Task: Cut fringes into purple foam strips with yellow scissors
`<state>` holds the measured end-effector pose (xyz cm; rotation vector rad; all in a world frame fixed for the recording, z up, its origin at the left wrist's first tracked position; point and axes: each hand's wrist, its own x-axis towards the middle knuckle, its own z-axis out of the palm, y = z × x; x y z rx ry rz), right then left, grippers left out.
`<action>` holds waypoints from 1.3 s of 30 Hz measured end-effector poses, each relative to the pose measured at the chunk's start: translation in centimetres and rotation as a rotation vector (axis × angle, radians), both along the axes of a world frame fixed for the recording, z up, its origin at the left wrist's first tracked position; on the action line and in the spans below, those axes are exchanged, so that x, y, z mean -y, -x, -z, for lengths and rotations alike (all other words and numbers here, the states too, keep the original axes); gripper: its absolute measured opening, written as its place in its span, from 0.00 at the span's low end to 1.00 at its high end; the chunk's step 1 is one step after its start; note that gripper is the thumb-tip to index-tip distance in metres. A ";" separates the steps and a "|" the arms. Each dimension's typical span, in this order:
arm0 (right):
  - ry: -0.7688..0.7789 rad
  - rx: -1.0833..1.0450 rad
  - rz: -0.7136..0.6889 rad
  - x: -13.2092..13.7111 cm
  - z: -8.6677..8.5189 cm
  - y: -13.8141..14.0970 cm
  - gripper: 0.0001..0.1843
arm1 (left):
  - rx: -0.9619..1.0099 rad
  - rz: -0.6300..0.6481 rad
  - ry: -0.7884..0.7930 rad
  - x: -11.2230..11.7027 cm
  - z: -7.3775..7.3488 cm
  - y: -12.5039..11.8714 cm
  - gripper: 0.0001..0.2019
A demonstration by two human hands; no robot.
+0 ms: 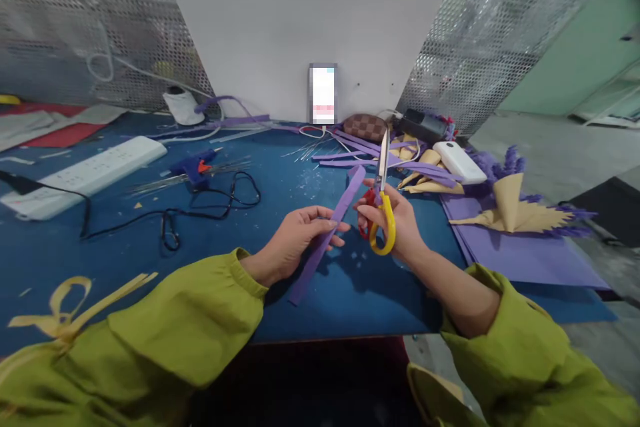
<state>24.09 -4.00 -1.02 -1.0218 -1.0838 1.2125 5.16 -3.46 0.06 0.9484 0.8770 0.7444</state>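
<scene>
My left hand (295, 240) pinches a long purple foam strip (345, 204) between thumb and fingers; the strip runs from low near my wrist up and to the right. My right hand (395, 224) grips scissors (383, 167) with yellow and red handles, blades pointing up and away, close beside the strip's upper end. Both hands hover over a blue table (150, 260). Green sleeves cover both forearms.
More purple strips (400, 164) and tan paper cones (510, 207) lie at the right, on purple sheets (525, 254). A blue glue gun (197, 167), black cable (210, 210) and white power strip (85, 174) sit left. A phone (323, 94) leans against the back wall.
</scene>
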 end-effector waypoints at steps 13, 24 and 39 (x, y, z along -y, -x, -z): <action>-0.031 0.145 -0.169 0.8 0.1 0.2 0.35 | 0.035 0.122 0.013 0.5 0.6 -0.3 0.07; -0.061 0.170 -0.204 1.0 -0.1 0.3 0.30 | 0.020 0.075 0.027 0.8 0.6 -0.5 0.05; -0.109 0.269 -0.213 1.1 -0.1 0.2 0.29 | 0.048 0.116 0.152 0.7 0.9 -0.4 0.08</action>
